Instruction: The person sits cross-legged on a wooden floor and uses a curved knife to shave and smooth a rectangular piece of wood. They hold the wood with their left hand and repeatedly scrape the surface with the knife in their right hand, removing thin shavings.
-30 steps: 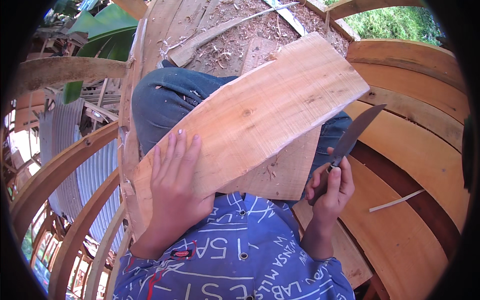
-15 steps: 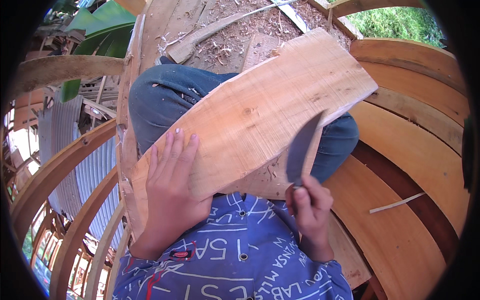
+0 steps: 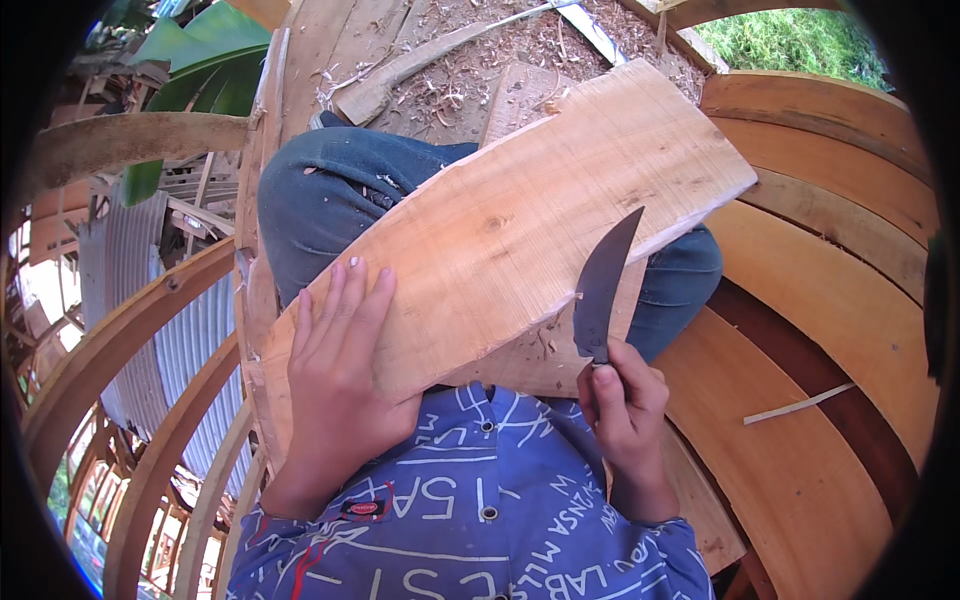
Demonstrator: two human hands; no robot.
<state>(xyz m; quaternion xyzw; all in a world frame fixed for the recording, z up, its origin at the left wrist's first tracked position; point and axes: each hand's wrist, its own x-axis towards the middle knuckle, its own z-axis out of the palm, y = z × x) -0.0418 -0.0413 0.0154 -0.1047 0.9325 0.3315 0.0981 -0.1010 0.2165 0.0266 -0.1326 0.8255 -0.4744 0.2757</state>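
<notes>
A broad wooden plank [image 3: 510,230] lies slanted across my lap, from lower left to upper right, with one curved long edge. My left hand [image 3: 345,345] rests flat on its lower left end, fingers stretched out. In my right hand [image 3: 628,400] is a machete [image 3: 603,285] with a short, dark, curved blade, its handle wrapped by my fingers. The blade points up and overlaps the plank's near edge; I cannot tell whether it touches. Beneath that edge shows another piece of wood [image 3: 535,358].
Curved planks [image 3: 790,420] rise on the right like a hull's side, with a thin wood strip [image 3: 797,404] lying on them. Curved ribs [image 3: 130,330] stand on the left. Shavings [image 3: 450,95] and a long wooden piece [image 3: 400,82] lie ahead. Corrugated metal sheets [image 3: 200,350] show beyond the ribs.
The machete's blade has turned slightly, showing more of its flat side, and its tip has shifted a little left. My left hand and the plank have barely moved.
</notes>
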